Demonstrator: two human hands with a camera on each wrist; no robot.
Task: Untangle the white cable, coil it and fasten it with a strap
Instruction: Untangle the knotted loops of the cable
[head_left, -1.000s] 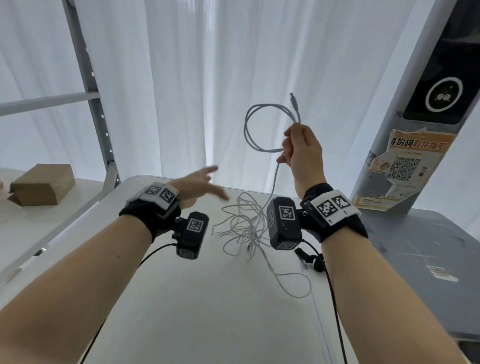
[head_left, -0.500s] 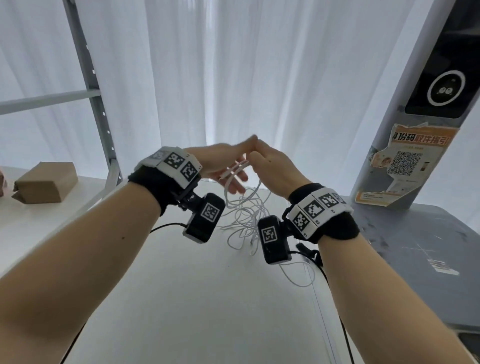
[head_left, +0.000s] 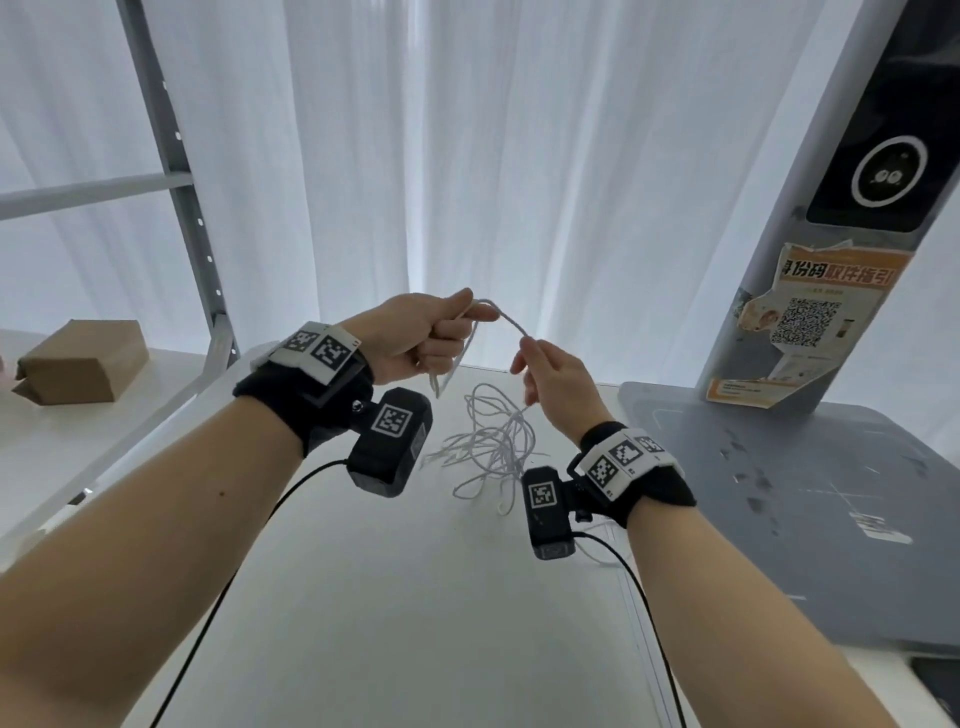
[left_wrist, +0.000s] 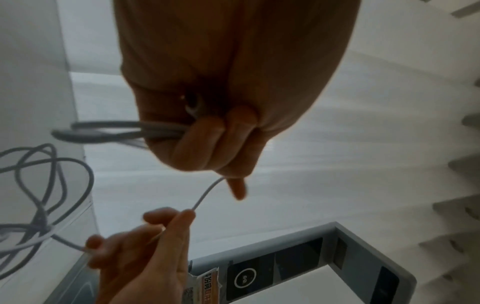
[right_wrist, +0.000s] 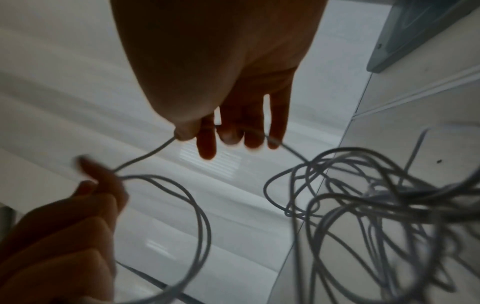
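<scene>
A thin white cable (head_left: 511, 325) arcs between my two hands above the white table (head_left: 395, 597). My left hand (head_left: 423, 340) grips a small coil of its loops in a fist; the loops (left_wrist: 109, 131) stick out sideways from the curled fingers. My right hand (head_left: 545, 366) pinches the strand between thumb and forefinger a short way to the right, and the cable (right_wrist: 153, 153) runs through those fingers. The rest lies as a loose tangle (head_left: 493, 441) on the table below both hands, and the tangle (right_wrist: 376, 205) is blurred in the right wrist view. No strap shows.
A grey kiosk (head_left: 852, 260) with an orange QR poster stands on a grey base (head_left: 779, 493) at the right. A brown cardboard box (head_left: 83, 361) sits on a shelf at the left beside a metal rack post (head_left: 171, 171). White curtains hang behind.
My right hand came down from holding the loop high and passed the coil to my left hand, which closed on it. The right hand has slid away along the strand.
</scene>
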